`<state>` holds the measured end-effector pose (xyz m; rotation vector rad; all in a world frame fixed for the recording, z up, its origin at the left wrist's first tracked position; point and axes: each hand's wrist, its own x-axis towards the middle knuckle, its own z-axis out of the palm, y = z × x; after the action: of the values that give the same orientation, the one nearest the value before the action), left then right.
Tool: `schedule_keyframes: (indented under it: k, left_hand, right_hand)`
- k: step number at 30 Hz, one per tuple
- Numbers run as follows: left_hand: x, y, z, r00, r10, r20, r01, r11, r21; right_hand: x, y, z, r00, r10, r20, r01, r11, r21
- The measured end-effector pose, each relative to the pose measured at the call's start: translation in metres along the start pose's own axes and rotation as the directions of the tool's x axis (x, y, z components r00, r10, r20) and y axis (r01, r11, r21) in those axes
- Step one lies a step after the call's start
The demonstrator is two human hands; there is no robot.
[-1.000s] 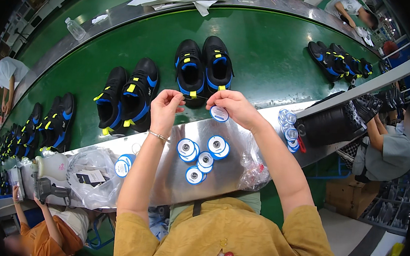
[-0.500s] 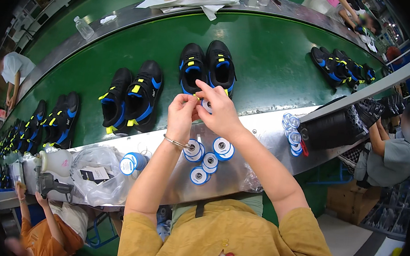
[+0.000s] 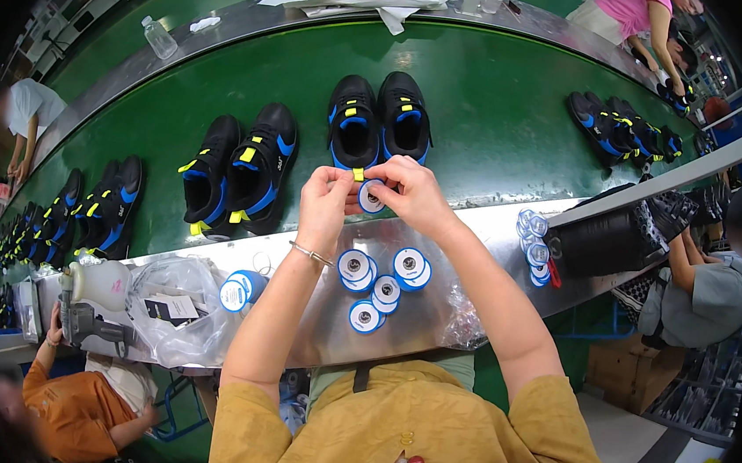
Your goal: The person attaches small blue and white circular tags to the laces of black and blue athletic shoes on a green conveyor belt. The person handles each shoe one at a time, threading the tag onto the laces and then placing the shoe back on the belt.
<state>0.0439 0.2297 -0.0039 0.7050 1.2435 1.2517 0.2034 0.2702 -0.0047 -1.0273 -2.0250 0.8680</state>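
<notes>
A black shoe with blue and yellow trim [image 3: 353, 124] stands on the green belt, heel toward me, beside its mate [image 3: 404, 115]. At its heel my left hand [image 3: 324, 203] is closed in a pinch next to the yellow heel loop [image 3: 358, 175], seemingly gripping it. Between the thumb and fingers of my right hand [image 3: 414, 196] is a round blue-and-white hang tag [image 3: 372, 197], held just below that loop. Whether a string joins tag and loop is too small to see. Nearer me, several loose round tags [image 3: 365, 316] lie on the metal ledge.
More shoe pairs [image 3: 237, 171] line the belt on the left and far right [image 3: 605, 124]. On the ledge are a tag stack [image 3: 236, 292], a plastic bag [image 3: 170, 333], a tool with a pale cup [image 3: 100, 287] and a tag row [image 3: 535, 246]. Co-workers sit at both sides.
My right fingers have come down from above the heel, and the tag's face now shows more fully. The view has shifted slightly. At lower left a co-worker's arms have moved.
</notes>
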Motion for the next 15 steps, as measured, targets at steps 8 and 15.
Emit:
schedule_keyframes:
  k: [8,15]
  left_hand:
    - [0.006,-0.002,-0.005,0.995,0.076,-0.059,-0.066,0.986,0.152]
    - [0.018,-0.012,-0.017,0.962,0.270,-0.047,-0.256,0.945,0.206]
  right_hand:
    - [0.007,0.002,0.012,0.981,-0.190,-0.049,0.180,0.971,-0.156]
    - [0.018,0.002,0.022,0.938,-0.200,-0.283,0.161,0.974,-0.157]
